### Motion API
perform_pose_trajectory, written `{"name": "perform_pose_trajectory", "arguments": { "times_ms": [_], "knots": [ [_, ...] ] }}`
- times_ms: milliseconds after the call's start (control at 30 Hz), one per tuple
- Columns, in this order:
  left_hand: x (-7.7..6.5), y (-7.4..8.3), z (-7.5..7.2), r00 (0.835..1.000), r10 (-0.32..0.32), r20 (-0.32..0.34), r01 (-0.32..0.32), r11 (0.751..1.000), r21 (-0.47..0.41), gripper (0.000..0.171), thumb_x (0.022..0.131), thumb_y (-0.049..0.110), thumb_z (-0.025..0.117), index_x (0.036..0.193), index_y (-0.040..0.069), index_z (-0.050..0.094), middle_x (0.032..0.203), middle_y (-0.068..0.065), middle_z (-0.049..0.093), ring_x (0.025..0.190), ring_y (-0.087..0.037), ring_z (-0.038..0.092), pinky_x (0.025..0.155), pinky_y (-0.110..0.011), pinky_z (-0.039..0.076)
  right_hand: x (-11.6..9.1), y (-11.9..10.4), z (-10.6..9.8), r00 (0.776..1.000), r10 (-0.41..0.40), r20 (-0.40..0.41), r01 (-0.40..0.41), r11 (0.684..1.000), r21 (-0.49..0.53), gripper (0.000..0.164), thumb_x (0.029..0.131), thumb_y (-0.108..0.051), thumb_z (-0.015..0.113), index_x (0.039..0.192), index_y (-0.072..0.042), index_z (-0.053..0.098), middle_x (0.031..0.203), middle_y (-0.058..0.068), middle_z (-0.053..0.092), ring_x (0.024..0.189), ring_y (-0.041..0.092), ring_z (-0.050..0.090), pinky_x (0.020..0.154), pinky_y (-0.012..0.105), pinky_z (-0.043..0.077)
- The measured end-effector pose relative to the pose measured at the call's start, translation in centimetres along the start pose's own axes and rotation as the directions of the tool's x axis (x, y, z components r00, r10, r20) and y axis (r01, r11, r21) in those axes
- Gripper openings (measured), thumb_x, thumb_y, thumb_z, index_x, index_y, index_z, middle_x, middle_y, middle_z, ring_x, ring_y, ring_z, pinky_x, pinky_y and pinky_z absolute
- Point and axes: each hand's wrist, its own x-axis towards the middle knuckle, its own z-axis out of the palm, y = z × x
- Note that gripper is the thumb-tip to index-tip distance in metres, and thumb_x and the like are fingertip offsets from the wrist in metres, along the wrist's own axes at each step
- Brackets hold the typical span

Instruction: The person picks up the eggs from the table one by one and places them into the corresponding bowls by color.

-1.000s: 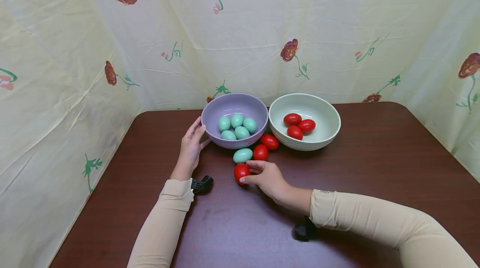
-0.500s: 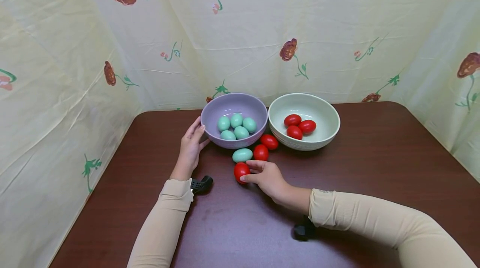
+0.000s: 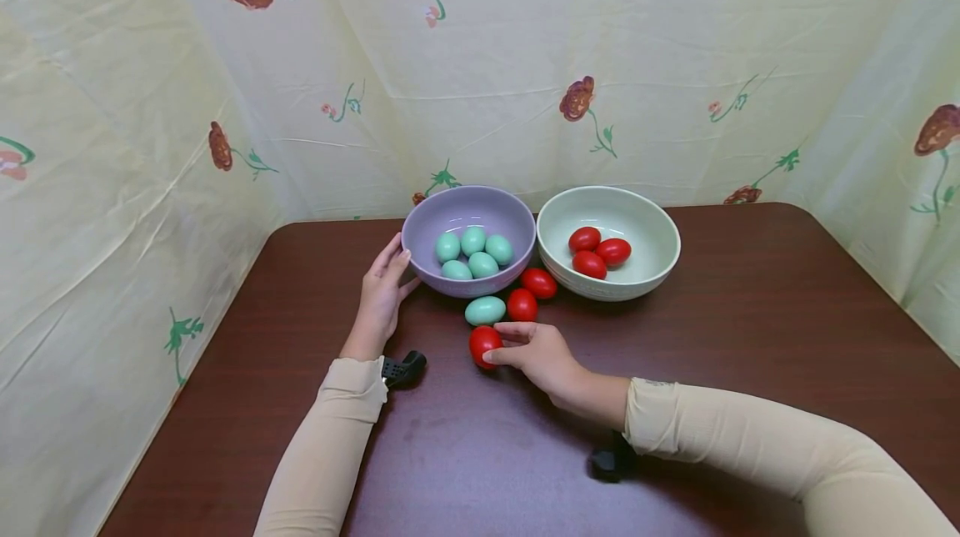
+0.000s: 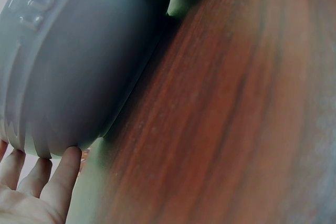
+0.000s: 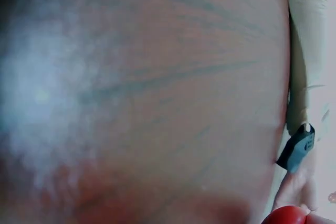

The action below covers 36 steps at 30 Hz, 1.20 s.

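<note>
My right hand (image 3: 543,360) pinches a red egg (image 3: 484,345) between thumb and fingers, low over the table's middle. That egg's top shows at the bottom of the right wrist view. Just beyond it lie a mint-green egg (image 3: 485,311) and two red eggs, a nearer one (image 3: 522,305) and a farther one (image 3: 538,283). My left hand (image 3: 381,295) rests its fingertips against the outer left side of a purple bowl (image 3: 420,224), which holds several mint-green eggs (image 3: 482,264). In the left wrist view, extended fingers (image 4: 62,182) touch the bowl's wall.
A pale green bowl (image 3: 652,224) with three red eggs (image 3: 589,264) stands right beside the purple one. Both sit near the back edge of the dark brown table (image 3: 750,312). Floral cloth (image 3: 487,62) hangs behind and at the sides.
My right hand and the red egg it pinches have shifted very slightly to the right. My left hand stays at the purple bowl.
</note>
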Motion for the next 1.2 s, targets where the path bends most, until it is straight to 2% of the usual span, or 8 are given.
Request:
{"name": "perform_pose_trajectory", "arguments": {
  "times_ms": [200, 367, 500, 667, 867, 933, 1033, 1200],
  "knots": [
    [0.0, 0.0, 0.1, 1.000, 0.004, -0.004, -0.004, 1.000, 0.002, 0.055, 0.103, 0.027, 0.054, 0.155, 0.019, 0.036, 0.162, 0.000, 0.033, 0.145, -0.016, 0.039, 0.113, -0.048, 0.042, -0.1, -1.2, -1.4, 0.999, 0.018, 0.038, -0.022, 0.992, 0.124, 0.044, 0.085, -0.010, 0.076, 0.127, -0.003, 0.066, 0.123, 0.015, 0.070, 0.100, 0.017, 0.067, 0.085, 0.026, 0.058],
    [0.1, 0.0, 0.1, 1.000, 0.003, -0.014, -0.003, 1.000, 0.008, 0.054, 0.103, 0.027, 0.054, 0.155, 0.019, 0.037, 0.162, 0.000, 0.035, 0.145, -0.016, 0.040, 0.113, -0.048, 0.043, -0.1, -2.8, -3.1, 1.000, 0.003, 0.030, -0.006, 0.994, 0.112, 0.046, 0.087, -0.016, 0.075, 0.130, -0.005, 0.065, 0.120, 0.012, 0.071, 0.087, 0.011, 0.067, 0.087, 0.029, 0.057],
    [0.0, 0.1, 0.0, 1.000, -0.001, -0.008, 0.001, 1.000, 0.009, 0.055, 0.104, 0.027, 0.053, 0.155, 0.019, 0.036, 0.163, 0.000, 0.033, 0.145, -0.016, 0.039, 0.113, -0.048, 0.042, 0.0, -3.9, -4.3, 0.999, -0.011, 0.031, 0.006, 0.991, 0.130, 0.048, 0.089, -0.018, 0.074, 0.135, -0.005, 0.061, 0.124, 0.012, 0.070, 0.093, 0.008, 0.068, 0.092, 0.026, 0.056],
    [0.0, 0.0, 0.0, 1.000, -0.001, -0.005, 0.001, 1.000, 0.002, 0.055, 0.103, 0.027, 0.054, 0.155, 0.019, 0.036, 0.163, -0.001, 0.033, 0.146, -0.017, 0.039, 0.113, -0.048, 0.042, 0.0, -5.2, -5.6, 0.999, -0.027, 0.023, 0.024, 0.990, 0.140, 0.051, 0.091, -0.019, 0.072, 0.139, -0.007, 0.058, 0.131, 0.013, 0.066, 0.101, 0.008, 0.068, 0.103, 0.032, 0.052],
    [0.0, 0.0, -0.1, 1.000, -0.004, -0.009, 0.004, 1.000, 0.007, 0.056, 0.103, 0.028, 0.054, 0.155, 0.020, 0.036, 0.162, 0.000, 0.034, 0.145, -0.016, 0.040, 0.113, -0.047, 0.042, 0.3, -6.5, -7.1, 0.998, -0.060, -0.001, 0.059, 0.981, 0.184, 0.054, 0.093, -0.018, 0.070, 0.142, -0.005, 0.054, 0.139, 0.015, 0.061, 0.099, 0.001, 0.067, 0.096, 0.020, 0.053],
    [0.0, 0.0, 0.0, 1.000, -0.002, -0.011, 0.002, 1.000, 0.009, 0.055, 0.103, 0.029, 0.054, 0.155, 0.020, 0.037, 0.162, 0.001, 0.034, 0.144, -0.016, 0.040, 0.113, -0.046, 0.043, 0.4, -6.9, -7.6, 0.998, -0.062, -0.012, 0.063, 0.978, 0.197, 0.054, 0.093, -0.019, 0.069, 0.144, -0.006, 0.052, 0.141, 0.014, 0.059, 0.099, 0.000, 0.067, 0.096, 0.020, 0.052],
    [0.0, 0.1, 0.0, 1.000, -0.002, -0.012, 0.002, 1.000, 0.010, 0.055, 0.103, 0.029, 0.055, 0.154, 0.020, 0.037, 0.162, 0.001, 0.035, 0.144, -0.016, 0.041, 0.112, -0.046, 0.043, 0.7, -7.3, -8.1, 0.997, -0.065, -0.028, 0.070, 0.975, 0.209, 0.056, 0.093, -0.020, 0.070, 0.144, -0.007, 0.052, 0.139, 0.012, 0.060, 0.099, 0.000, 0.067, 0.100, 0.025, 0.051],
    [-0.1, 0.1, 0.0, 1.000, -0.008, -0.012, 0.008, 1.000, 0.014, 0.055, 0.103, 0.029, 0.054, 0.155, 0.020, 0.037, 0.162, 0.002, 0.034, 0.144, -0.016, 0.040, 0.113, -0.046, 0.043, 1.2, -7.8, -8.9, 0.993, -0.093, -0.079, 0.107, 0.973, 0.204, 0.054, 0.092, -0.022, 0.071, 0.141, -0.007, 0.055, 0.123, 0.001, 0.066, 0.096, 0.000, 0.068, 0.100, 0.028, 0.051]
  ]
}}
